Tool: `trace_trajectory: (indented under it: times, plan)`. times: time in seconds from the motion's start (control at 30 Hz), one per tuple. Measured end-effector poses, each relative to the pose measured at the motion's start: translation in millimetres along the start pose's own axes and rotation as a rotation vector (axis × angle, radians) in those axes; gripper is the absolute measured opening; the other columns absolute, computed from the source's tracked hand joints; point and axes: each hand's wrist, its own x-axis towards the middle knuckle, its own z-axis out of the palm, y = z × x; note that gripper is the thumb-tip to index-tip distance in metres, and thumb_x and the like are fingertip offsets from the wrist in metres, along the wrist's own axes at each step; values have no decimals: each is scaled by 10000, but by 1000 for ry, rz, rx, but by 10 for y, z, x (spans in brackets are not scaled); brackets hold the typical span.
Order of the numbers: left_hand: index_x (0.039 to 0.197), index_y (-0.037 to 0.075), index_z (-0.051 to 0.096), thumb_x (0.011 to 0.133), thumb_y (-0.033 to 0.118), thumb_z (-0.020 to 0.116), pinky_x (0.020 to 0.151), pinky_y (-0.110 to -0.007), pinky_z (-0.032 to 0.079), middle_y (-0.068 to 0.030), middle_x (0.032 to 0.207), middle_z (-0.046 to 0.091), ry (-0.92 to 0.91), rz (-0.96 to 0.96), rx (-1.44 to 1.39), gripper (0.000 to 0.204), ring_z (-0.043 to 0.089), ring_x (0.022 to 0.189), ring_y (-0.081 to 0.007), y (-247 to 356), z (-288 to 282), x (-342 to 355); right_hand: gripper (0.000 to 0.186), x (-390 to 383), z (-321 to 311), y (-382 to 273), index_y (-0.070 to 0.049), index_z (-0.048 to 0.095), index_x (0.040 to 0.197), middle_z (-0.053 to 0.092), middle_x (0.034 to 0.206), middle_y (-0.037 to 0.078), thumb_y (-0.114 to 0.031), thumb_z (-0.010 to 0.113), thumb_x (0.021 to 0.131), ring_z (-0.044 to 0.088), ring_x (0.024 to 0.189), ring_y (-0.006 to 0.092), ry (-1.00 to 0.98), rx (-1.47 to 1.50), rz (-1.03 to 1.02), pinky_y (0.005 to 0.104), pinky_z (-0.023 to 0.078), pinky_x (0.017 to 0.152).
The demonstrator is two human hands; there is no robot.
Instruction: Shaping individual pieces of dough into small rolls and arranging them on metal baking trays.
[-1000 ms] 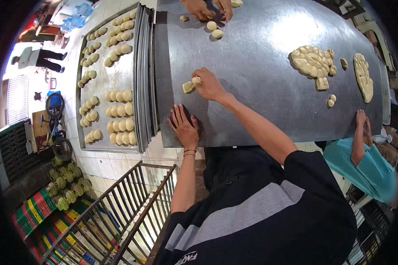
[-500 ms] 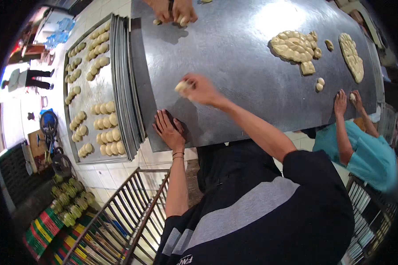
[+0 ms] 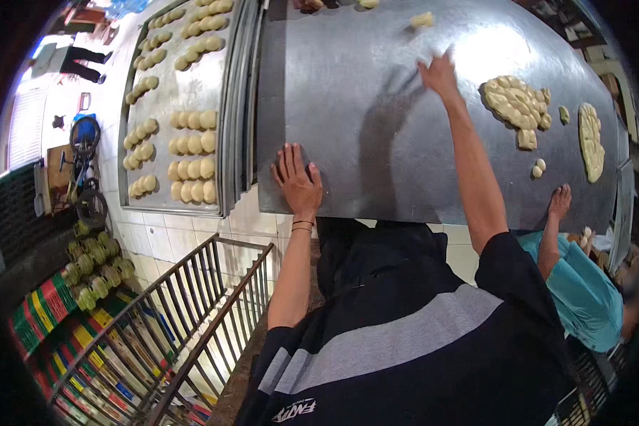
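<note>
My left hand lies flat on the metal tabletop near its front edge, fingers stretched out. Out over the middle of the table reaches my right hand, its fingers apart and nothing in them. Beyond its fingertips is a pale piece of dough; whether it touches the metal I cannot tell. To the right of that hand a lumpy slab of cut dough lies on the table, with a small dough bit and a long flat strip of dough farther right.
Left of the table, a stack of metal trays carries rows of dough balls. Two dough balls sit near a co-worker's hand at the right. Another person's hand shows at the far edge. A metal rack stands lower left.
My right hand has swung forward and right and let go of the dough piece it held. My left hand stays flat on the table. The view has shifted.
</note>
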Motion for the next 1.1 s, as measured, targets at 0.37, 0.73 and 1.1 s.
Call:
trace_trajectory:
  times: [0.37,0.73,1.1]
  plan:
    - [1644,173,322,1052,293,546,1275,-563,134,-128,1709,259,-228,35,-118,644,215,1574,-377,-357,-401,-293,504,-1798,1311,-158,-116,454,1566,400,1622,165,-198,482,1069,306,1533,365,330,113,-247,542,211,1237]
    - [1689,238,179,1056,343,558,1283,-522,-21,-87,1763,66,-459,125,-142,745,-27,1618,-344,-709,-732,-320,458,535,962,-394,-72,603,1378,601,1335,221,-129,680,930,572,1251,421,339,465,-381,475,467,1062]
    - [1213,-23,646,1102,206,499,689,-282,571,-134,962,741,297,-1018,-1030,294,705,749,-155,-1000,-1201,-979,469,1182,1018,-813,-68,560,1415,633,1286,263,-235,634,984,581,1239,443,539,381,-375,501,478,1034]
